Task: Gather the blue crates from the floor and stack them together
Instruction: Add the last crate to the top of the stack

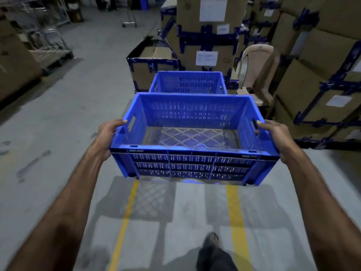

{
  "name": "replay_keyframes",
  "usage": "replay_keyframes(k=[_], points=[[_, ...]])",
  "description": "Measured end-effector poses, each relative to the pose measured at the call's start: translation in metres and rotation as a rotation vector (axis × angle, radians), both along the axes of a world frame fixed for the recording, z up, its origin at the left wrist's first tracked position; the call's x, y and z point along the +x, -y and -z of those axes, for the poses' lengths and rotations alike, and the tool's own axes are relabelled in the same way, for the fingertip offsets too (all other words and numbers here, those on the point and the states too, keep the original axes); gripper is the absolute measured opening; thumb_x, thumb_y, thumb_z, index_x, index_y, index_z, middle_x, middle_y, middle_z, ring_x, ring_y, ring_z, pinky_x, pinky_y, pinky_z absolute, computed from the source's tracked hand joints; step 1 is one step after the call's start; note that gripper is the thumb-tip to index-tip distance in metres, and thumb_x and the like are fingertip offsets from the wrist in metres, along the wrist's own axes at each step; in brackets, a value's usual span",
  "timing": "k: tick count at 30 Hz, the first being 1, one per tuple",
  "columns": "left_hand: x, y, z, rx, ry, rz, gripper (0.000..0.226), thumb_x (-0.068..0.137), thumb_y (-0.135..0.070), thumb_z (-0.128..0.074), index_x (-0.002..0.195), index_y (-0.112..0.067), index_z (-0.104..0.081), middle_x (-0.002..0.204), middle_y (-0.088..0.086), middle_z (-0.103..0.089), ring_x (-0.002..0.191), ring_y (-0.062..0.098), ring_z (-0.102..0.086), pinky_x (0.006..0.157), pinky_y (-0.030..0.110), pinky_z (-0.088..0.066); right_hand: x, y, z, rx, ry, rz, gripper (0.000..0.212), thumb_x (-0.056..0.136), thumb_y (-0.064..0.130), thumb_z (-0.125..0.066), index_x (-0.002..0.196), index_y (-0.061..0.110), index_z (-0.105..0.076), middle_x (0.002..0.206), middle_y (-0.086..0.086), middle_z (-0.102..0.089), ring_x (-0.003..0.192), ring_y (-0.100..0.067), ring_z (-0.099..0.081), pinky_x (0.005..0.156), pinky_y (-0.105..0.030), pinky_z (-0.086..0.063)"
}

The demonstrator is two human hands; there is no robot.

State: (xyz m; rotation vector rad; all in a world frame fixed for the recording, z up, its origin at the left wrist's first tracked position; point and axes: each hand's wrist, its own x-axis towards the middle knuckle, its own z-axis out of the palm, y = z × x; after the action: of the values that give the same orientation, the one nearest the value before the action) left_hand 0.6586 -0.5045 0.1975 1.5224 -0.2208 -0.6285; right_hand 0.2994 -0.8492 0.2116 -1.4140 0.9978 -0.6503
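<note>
I carry an empty blue slotted crate in the air above the floor. My left hand grips its left end at the handle slot, thumb over the rim. On the opposite end my right hand grips the rim beside the right handle slot. A second blue crate stands just beyond the carried one, close to the stacked boxes; its lower part is hidden behind the held crate.
Tall stacks of taped cardboard boxes stand ahead and along the right. An open box sits left of the far crate, a beige plastic chair to its right. Two yellow floor lines run forward. My foot shows below.
</note>
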Motion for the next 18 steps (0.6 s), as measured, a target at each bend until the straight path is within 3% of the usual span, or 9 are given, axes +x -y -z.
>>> replay_keyframes(k=[3,5,8,12,18], points=[[0.043,0.030,-0.012,-0.037,-0.010,0.047,0.021,0.087,-0.027,-0.068,0.098,-0.011,-0.073,0.080,0.007,-0.076,0.065,0.022,-0.072,0.068,0.031,-0.059,0.040,0.034,-0.017,-0.008,0.037,-0.020,0.056,0.087,0.034,-0.072,0.120,-0.011,-0.064,0.094,-0.021,-0.065,0.086,-0.032,-0.061,0.084,-0.047,-0.052],[0.073,0.053,-0.026,-0.039,0.003,0.044,0.019,0.091,-0.026,-0.064,0.095,-0.009,-0.072,0.074,0.005,-0.076,0.061,0.019,-0.071,0.062,0.027,-0.058,0.068,0.060,-0.029,0.017,0.053,-0.021,0.057,0.082,0.038,-0.074,0.120,-0.003,-0.069,0.097,-0.020,-0.068,0.081,-0.031,-0.065,0.081,-0.044,-0.057],[0.110,0.088,-0.050,-0.024,0.033,0.030,0.024,0.085,-0.032,-0.069,0.092,-0.009,-0.073,0.075,0.006,-0.074,0.062,0.021,-0.069,0.065,0.028,-0.057,0.111,0.105,-0.044,0.025,0.062,-0.010,0.049,0.081,0.040,-0.074,0.115,0.005,-0.073,0.101,-0.018,-0.074,0.077,-0.026,-0.069,0.082,-0.045,-0.059],[0.148,0.134,-0.072,-0.011,0.073,-0.009,0.041,0.070,-0.038,-0.077,0.098,-0.008,-0.072,0.088,0.012,-0.069,0.066,0.025,-0.067,0.067,0.032,-0.056,0.162,0.166,-0.054,0.038,0.045,0.005,0.067,0.053,0.057,-0.082,0.104,0.013,-0.078,0.098,-0.013,-0.079,0.093,-0.031,-0.076,0.093,-0.058,-0.058],[0.200,0.191,-0.074,-0.028,0.076,-0.053,0.050,0.070,-0.038,-0.078,0.108,-0.006,-0.070,0.096,0.016,-0.066,0.067,0.027,-0.067,0.064,0.031,-0.057,0.223,0.223,-0.062,0.012,0.042,-0.036,0.052,0.067,0.049,-0.077,0.106,0.015,-0.077,0.095,-0.011,-0.079,0.092,-0.031,-0.075,0.095,-0.057,-0.058]])
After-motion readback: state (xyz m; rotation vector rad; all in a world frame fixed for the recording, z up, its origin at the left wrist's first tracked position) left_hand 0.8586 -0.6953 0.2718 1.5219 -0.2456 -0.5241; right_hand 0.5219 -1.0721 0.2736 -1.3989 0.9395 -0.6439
